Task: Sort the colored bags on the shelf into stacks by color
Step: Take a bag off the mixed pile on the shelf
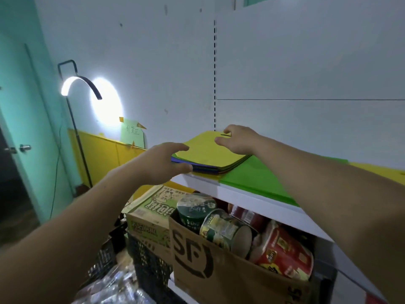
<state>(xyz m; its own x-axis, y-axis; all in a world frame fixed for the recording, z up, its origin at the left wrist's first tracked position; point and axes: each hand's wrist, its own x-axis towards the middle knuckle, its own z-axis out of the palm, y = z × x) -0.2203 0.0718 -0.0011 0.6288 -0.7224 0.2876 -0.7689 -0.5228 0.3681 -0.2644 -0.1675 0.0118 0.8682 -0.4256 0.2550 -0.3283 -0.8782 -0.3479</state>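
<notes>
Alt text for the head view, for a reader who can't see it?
The left hand and right hand reach to a mixed stack of colored bags, yellow on top, on a white shelf. A green bag lies flat to its right. Below, a cardboard box holds noodle cups.

Yellow bag tops a blue-and-purple stack; green bag beside it; shelf white; wall teal.
</notes>
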